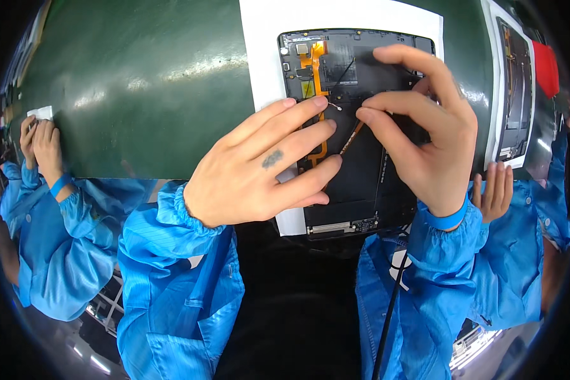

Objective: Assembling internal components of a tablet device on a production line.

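A black tablet housing [354, 190], its inside facing up, lies before me on a white sheet [263, 38]. Along its left side runs an orange flex cable [316, 69]. My left hand [266, 158] rests across the left part of the housing, fingers spread, covering some of that cable. Between thumb and forefinger, my right hand [424, 120] pinches the upper end of a narrow brown-orange flex strip [352, 137]. The strip slants down to my left hand's fingertips, where its lower end is hidden. A small white connector on a thin wire [337, 107] shows between the hands.
The green tabletop [152, 69] stretches out to the left. At the right, another tablet housing [516, 82] lies on a white sheet, beside a red object [544, 69]. Co-workers' hands show at far left [44, 142] and at right [497, 193]. A black cord [389, 316] hangs by my right sleeve.
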`<state>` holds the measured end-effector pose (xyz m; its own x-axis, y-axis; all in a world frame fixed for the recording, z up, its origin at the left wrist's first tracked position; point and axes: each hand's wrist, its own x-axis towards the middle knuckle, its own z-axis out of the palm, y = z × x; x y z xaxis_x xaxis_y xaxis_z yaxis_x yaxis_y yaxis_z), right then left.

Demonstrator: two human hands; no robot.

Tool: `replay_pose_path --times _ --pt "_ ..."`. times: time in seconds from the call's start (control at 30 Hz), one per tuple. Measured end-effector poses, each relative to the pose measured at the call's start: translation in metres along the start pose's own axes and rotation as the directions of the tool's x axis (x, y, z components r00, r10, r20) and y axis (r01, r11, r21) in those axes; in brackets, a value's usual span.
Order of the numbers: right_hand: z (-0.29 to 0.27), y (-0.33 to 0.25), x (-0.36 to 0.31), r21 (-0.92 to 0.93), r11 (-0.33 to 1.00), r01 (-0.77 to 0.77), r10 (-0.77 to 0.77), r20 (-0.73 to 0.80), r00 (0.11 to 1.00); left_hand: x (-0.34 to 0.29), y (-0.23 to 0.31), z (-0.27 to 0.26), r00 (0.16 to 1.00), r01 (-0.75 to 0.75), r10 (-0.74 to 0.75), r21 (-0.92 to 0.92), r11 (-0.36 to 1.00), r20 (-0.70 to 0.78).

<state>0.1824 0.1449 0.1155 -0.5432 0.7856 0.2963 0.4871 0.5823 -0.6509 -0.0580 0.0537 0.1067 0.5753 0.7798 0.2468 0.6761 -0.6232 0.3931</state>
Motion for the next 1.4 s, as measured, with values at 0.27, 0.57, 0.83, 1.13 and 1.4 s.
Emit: replay_pose_path --times 0.27,0.57,0.83,1.13,1.4 --pt "0.012 0.005 0.007 0.051 0.998 -0.028 0.030 -0.040 0.999 0.001 -0.002 -0.009 1.000 0.001 -0.001 -0.004 1.000 0.027" --pt "0.019 0.003 0.006 0.053 0.998 -0.031 0.033 -0.055 0.998 -0.004 -0.006 -0.011 0.999 0.000 0.001 -0.022 1.000 0.053" --pt "0.024 -0.001 0.008 0.035 0.999 -0.026 0.028 -0.062 0.998 -0.006 -0.014 -0.013 0.998 -0.008 0.012 -0.060 0.998 0.058" --pt "0.023 0.000 0.007 0.029 0.998 -0.050 0.051 -0.047 0.998 0.004 -0.013 -0.013 0.998 0.025 -0.024 -0.019 1.000 0.057" --pt "0.023 0.000 0.008 0.030 0.999 -0.043 0.044 -0.056 0.997 0.008 -0.014 -0.011 0.996 0.065 -0.063 -0.035 0.997 0.057"
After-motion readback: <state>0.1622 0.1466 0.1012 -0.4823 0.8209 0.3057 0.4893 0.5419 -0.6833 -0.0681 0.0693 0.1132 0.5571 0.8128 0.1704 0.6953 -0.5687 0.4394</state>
